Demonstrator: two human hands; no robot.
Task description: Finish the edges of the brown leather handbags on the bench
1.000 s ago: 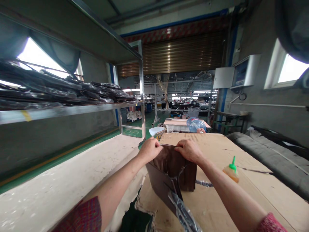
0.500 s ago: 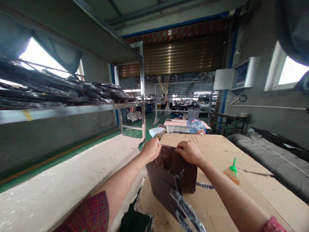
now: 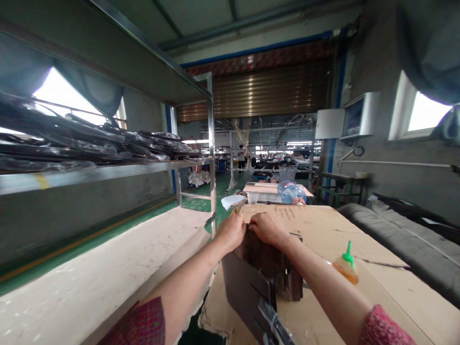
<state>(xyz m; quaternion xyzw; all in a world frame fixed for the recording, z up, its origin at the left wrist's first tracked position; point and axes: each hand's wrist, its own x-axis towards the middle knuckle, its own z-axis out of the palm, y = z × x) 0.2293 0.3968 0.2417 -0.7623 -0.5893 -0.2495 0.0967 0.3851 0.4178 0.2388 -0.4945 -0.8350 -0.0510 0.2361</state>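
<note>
A dark brown handbag (image 3: 246, 287) stands upright on the cardboard-covered table (image 3: 381, 287), its mouth open towards me. Its strap, wrapped in clear plastic (image 3: 273, 318), hangs down the near side. With fingers closed, my left hand (image 3: 232, 232) grips the bag's far rim. Right beside it, my right hand (image 3: 268, 229) pinches the same rim, thumb and fingers bent over the edge. The fingertips of both hands are partly hidden. To the right of my right forearm stands a small bottle of amber liquid with a green nozzle (image 3: 348, 261).
On the left runs a long pale-covered bench (image 3: 108, 278) below a metal shelf (image 3: 143, 167) piled with plastic-wrapped dark items (image 3: 72, 139). Behind the table are a white crate (image 3: 264, 194) and a big blue water bottle (image 3: 291, 191). Grey rolls (image 3: 395, 235) lie at the right.
My right hand has moved left along the rim, close to my left hand. The bag's mouth has shifted and its near side has swung slightly right. The view has tilted up a little.
</note>
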